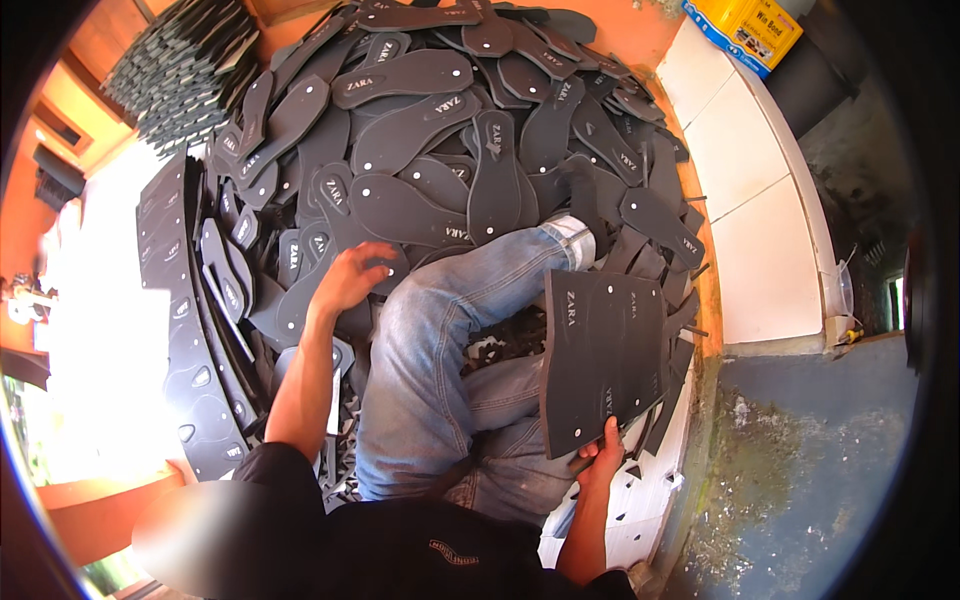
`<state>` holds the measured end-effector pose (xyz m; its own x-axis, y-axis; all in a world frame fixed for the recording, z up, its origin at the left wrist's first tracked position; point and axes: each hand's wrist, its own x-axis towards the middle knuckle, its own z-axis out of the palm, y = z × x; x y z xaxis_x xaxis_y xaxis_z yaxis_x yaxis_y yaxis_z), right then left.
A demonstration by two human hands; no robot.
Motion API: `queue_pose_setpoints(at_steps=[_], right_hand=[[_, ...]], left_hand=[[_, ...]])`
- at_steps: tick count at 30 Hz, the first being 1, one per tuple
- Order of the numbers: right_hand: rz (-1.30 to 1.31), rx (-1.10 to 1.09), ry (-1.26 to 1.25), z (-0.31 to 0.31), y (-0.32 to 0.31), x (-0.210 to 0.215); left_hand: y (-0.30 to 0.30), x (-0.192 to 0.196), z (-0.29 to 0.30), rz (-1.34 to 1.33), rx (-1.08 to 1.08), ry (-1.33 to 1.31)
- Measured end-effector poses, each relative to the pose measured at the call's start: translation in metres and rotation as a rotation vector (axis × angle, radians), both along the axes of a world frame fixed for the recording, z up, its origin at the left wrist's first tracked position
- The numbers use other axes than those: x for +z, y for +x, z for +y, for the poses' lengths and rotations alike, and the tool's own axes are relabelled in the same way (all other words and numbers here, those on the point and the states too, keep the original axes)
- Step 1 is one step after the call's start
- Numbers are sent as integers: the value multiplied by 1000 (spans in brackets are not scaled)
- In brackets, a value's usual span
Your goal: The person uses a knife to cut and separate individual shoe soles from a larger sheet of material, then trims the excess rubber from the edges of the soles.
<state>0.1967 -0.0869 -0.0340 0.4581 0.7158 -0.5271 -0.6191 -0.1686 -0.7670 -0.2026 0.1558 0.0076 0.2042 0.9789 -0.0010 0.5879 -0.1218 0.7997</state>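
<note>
Head view looks down on a seated person in blue jeans (440, 330), and every place below is given relative to those jeans. Right of the bent knee, the right hand (603, 450) grips the lower edge of a dark foam sheet (600, 355), fingers closed around its bottom corner. The sheet stands tilted almost upright, leaning against the outer side of the jeans, with several sole outlines and small white dots on its face. More dark sheets are partly hidden behind it.

Left of the jeans, just beside the knee, the left hand (350, 275) rests with fingers spread and curled down onto a pile of cut-out soles (430, 130). It touches one or two of the dark sole shapes at the near edge of the pile; whether it actually grasps one cannot be told. The two hands are well apart, with the jeans between them.

The pile of soles fills the floor beyond the knee. Further left of the jeans, punched-out sheets (185, 330) lie stacked on edge. A neat stack of soles (180, 70) sits far beyond them. Right of the jeans runs a white tiled ledge (760, 200), with a yellow box (745, 30) at its far end.
</note>
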Motion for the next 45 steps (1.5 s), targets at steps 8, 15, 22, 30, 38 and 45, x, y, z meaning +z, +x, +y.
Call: queue_pose_setpoints(at_steps=[8,15,22,30,38,45], right_hand=[[257,61,66,-3,15,1],[214,48,329,-21,15,31],[109,-108,445,-70,8,103],[-40,-124,779,-122,56,134],[-200,-348,734,-148,61,141],[-430,-469,626,-165,75,145]], left_hand=[[5,-56,-117,-710,448,-344],[12,-37,-175,-805,433,-331],[-22,-61,-239,-830,525,-402],[-17,-57,-242,-736,488,-327],[-27,-62,-240,-793,463,-325],[-17,-7,-247,-957,564,-184]])
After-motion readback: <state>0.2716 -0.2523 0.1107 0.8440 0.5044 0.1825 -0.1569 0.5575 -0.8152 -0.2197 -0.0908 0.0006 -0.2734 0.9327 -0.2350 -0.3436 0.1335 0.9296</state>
